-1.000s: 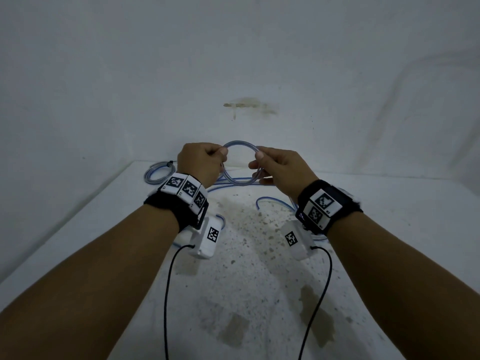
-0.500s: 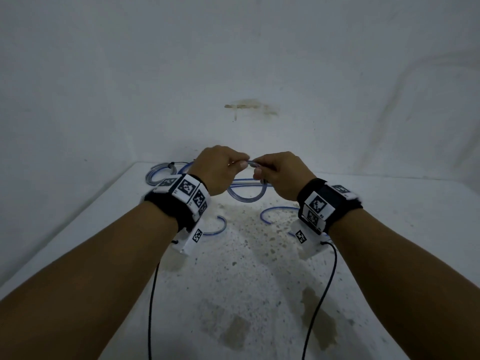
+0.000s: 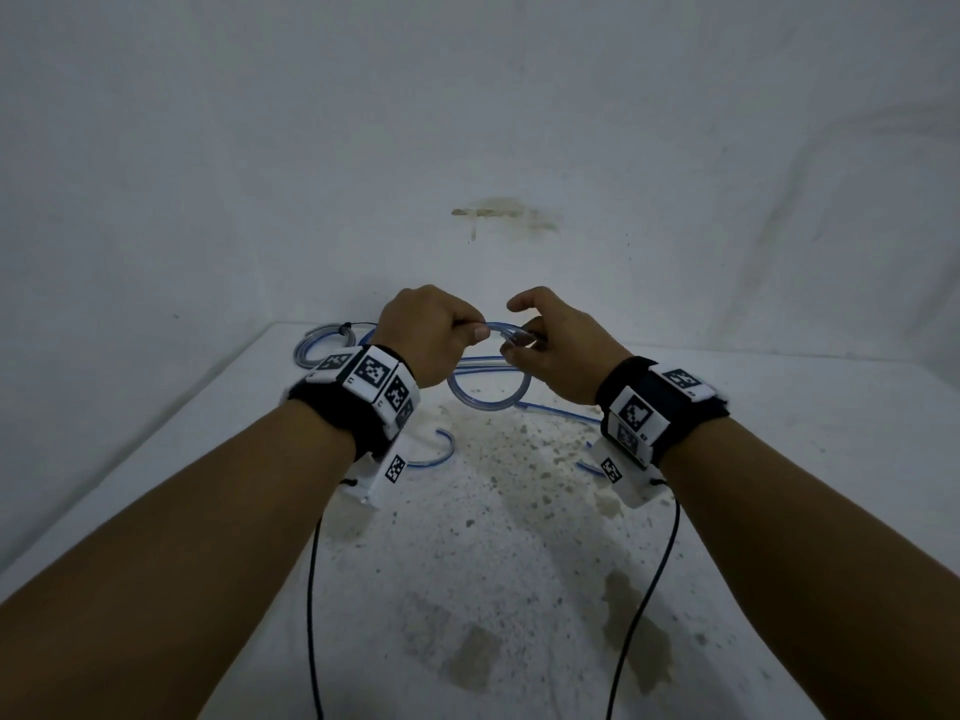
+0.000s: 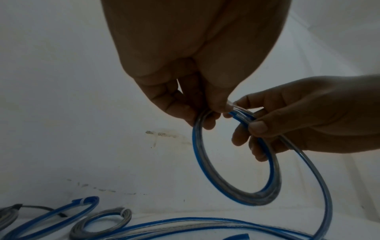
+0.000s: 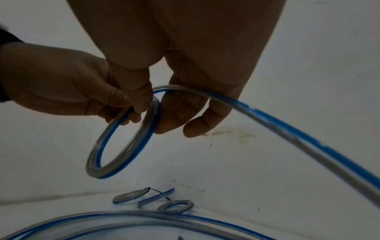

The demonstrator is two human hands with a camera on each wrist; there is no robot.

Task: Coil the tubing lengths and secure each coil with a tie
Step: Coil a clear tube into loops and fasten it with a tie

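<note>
A clear tubing with a blue stripe is wound into a small coil (image 3: 488, 400) that hangs below both hands, above the table. My left hand (image 3: 475, 331) pinches the coil's top between thumb and fingers (image 4: 218, 105). My right hand (image 3: 519, 336) grips the same top from the right, thumb (image 4: 257, 128) pressing the strands, index finger raised. From the right hand the tubing's free tail (image 5: 287, 129) runs down to the loose length (image 5: 123, 217) on the table. No tie is visible on the held coil (image 5: 123, 138).
Small tied coils lie at the table's back left by the wall: one (image 3: 322, 345) shows in the head view, three (image 5: 131, 197) (image 5: 156, 197) (image 5: 175, 206) in the right wrist view. The white table (image 3: 519, 589) is stained. Black wrist cables (image 3: 311, 589) hang down.
The coil stood upright between my hands a second ago; now it hangs below them. Both hands turned knuckles-up, and the right index finger has lifted off.
</note>
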